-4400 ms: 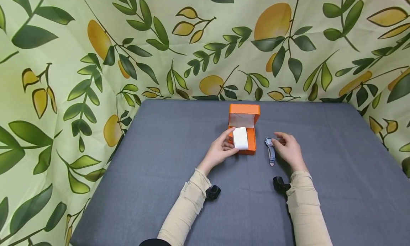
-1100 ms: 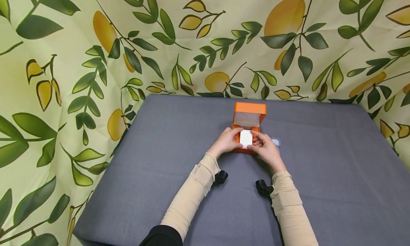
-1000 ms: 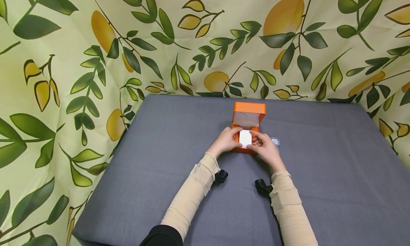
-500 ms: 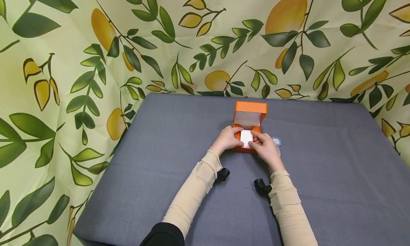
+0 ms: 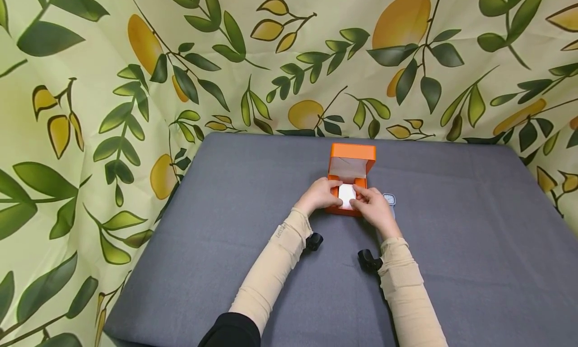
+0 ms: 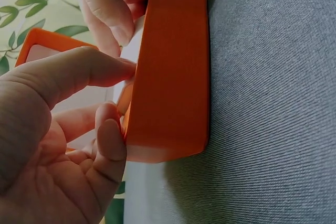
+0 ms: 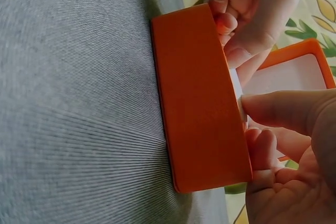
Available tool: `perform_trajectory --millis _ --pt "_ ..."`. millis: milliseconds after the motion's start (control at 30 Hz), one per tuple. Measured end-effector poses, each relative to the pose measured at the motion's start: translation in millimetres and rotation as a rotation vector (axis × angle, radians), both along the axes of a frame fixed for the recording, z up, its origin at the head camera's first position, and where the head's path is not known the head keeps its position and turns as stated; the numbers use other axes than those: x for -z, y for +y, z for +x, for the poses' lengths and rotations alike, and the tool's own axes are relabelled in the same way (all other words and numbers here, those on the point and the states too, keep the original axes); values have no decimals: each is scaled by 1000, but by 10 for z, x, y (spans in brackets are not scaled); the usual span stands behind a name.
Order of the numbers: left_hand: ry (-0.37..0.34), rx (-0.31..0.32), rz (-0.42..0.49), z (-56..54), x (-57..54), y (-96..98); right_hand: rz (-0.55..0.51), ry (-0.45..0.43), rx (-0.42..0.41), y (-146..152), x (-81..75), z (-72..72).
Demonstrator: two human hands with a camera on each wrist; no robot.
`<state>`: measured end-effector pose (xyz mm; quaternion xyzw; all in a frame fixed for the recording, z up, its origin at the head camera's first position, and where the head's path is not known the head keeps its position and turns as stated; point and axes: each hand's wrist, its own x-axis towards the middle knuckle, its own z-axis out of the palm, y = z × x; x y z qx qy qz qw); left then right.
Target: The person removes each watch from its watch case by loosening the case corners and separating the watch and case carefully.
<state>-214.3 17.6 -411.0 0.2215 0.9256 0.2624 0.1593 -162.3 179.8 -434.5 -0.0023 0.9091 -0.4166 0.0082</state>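
A white watch cushion (image 5: 346,196) sits in the lower half of an orange watch box (image 5: 351,150), whose lid stands raised at the back. From the left side my left hand (image 5: 319,194) grips the cushion, thumb at its near end. Opposite it, my right hand (image 5: 373,206) pinches the cushion's right side. Both wrist views show the thumbs at the box's front rim and curled fingers against its side walls; the orange front wall (image 6: 170,72) hides most of the cushion. Just right of my right hand lies a wristwatch (image 5: 389,199) with a blue-grey strap, partly covered by the hand.
A grey cloth covers the table (image 5: 217,196). Behind and to the left hangs a leaf-and-fruit patterned curtain (image 5: 289,51). A black wrist camera (image 5: 369,261) juts inward from the right sleeve, and another from the left.
Earlier the left hand alone held the cushion tilted over the box while the right hand touched the watch. The right hand has since moved left onto the cushion, which now lies in the box.
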Motion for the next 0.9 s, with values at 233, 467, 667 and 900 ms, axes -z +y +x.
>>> perform_trajectory --millis 233,467,667,900 --pt "10 -11 16 33 28 -15 -16 8 15 -11 26 19" --pt "34 -33 23 28 7 -47 -21 16 -14 -24 13 -33" --pt "57 -44 74 51 6 -41 -27 46 -8 -2 -14 -52" --pt "156 -59 192 123 66 -33 -44 74 57 80 -68 11"
